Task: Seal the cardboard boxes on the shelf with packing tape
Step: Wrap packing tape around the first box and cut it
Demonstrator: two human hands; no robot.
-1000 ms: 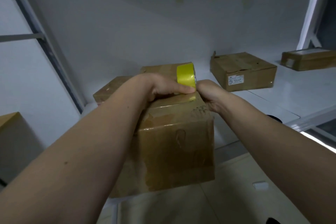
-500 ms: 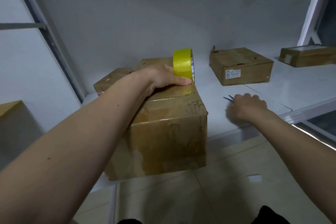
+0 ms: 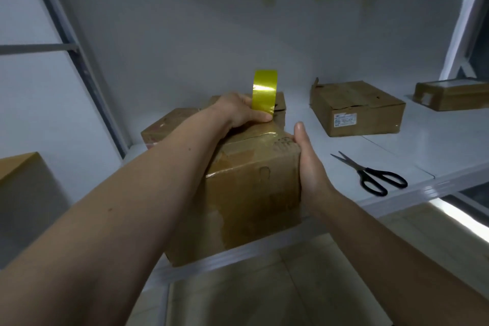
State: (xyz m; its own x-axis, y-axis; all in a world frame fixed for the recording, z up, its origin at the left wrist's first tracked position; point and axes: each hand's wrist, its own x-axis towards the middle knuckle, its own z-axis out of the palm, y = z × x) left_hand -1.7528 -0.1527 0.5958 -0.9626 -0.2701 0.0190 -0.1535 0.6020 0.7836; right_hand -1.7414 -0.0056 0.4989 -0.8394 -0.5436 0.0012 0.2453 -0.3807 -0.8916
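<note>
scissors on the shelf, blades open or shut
Slightly open. The scissors lie flat on the shelf, their two blade tips parted in a narrow V; neither hand touches them.

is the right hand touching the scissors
Apart. The head view shows the right hand flat against the box side, with bare shelf between it and the scissors.

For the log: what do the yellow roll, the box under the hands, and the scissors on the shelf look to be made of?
Yellow roll: glossy plastic tape, judging by its bright sheen.
Box: brown cardboard, matte, scuffed, with shiny clear tape strips across the top.
Scissors: grey, probably metal blades; black handles, likely plastic.
Shelf: smooth white surface, possibly painted metal; the picture leaves that open.
</note>
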